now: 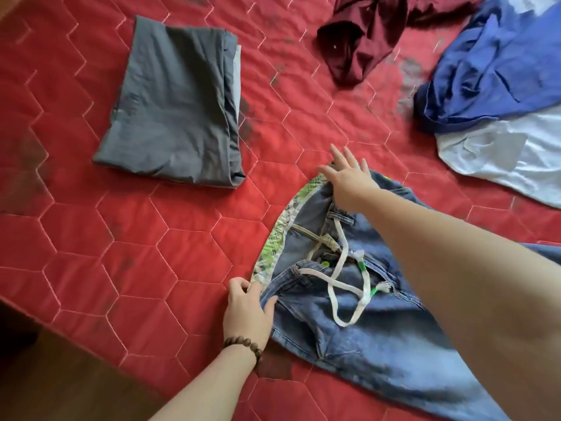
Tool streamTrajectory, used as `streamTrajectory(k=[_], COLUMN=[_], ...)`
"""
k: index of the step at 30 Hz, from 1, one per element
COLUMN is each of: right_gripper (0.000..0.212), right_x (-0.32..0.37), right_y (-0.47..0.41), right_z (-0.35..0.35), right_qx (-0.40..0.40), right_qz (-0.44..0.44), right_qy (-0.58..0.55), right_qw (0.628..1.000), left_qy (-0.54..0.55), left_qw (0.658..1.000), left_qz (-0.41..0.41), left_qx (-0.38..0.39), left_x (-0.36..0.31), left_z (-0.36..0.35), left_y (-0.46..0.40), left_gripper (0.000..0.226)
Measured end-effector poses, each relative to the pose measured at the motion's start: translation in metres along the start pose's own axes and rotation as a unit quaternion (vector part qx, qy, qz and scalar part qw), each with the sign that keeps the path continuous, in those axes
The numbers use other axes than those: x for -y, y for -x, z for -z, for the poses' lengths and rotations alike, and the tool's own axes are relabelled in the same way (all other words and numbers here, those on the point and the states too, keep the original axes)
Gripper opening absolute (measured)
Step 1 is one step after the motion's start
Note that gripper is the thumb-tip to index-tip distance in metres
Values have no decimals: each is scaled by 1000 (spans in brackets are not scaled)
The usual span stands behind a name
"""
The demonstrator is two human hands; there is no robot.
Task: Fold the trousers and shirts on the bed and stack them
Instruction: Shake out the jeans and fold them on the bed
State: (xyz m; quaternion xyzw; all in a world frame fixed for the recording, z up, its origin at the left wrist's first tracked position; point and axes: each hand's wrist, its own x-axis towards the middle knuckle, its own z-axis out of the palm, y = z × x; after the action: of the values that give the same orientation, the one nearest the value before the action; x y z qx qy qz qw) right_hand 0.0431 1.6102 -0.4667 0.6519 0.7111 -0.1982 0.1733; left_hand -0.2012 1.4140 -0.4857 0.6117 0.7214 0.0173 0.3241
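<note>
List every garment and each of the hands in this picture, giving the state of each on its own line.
Grey garment: folded.
Jeans: unfolded, waistband open.
Maroon garment: crumpled.
Blue and white garment: crumpled.
Left hand: pinches the waistband's near end.
Right hand: fingers spread, on the waistband's far end.

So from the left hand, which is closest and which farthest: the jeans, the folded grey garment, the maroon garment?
Going by the head view, from the left hand:
1. Jeans: the hand holds their waistband.
2. Folded grey garment: farther up the bed, to the left.
3. Maroon garment: crumpled at the far edge, up and right.
</note>
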Motion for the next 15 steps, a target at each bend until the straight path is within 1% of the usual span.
streamTrajectory(k=[3, 6, 9, 12, 15], right_gripper=[80, 60, 40, 35, 35], right_x=[-10, -24, -34, -40, -51], right_y=[-11, -14, -6, 16, 49], right_z=[6, 18, 30, 42, 64], right_qx=[60, 54, 50, 7, -69], right_qz=[6, 25, 18, 11, 7], right_qy=[-13, -7, -34, -69, -112], right_qw=[998, 998, 998, 998, 991], left_qy=[27, 56, 79, 97, 110], left_qw=[1000, 998, 997, 994, 991], left_qz=[-2, -13, -20, -41, -75], left_qx=[3, 4, 4, 0, -14], left_x=[4, 6, 7, 6, -3], left_z=[1, 2, 5, 16, 43], left_y=[-2, -1, -1, -3, -10], left_gripper=[26, 24, 22, 20, 17])
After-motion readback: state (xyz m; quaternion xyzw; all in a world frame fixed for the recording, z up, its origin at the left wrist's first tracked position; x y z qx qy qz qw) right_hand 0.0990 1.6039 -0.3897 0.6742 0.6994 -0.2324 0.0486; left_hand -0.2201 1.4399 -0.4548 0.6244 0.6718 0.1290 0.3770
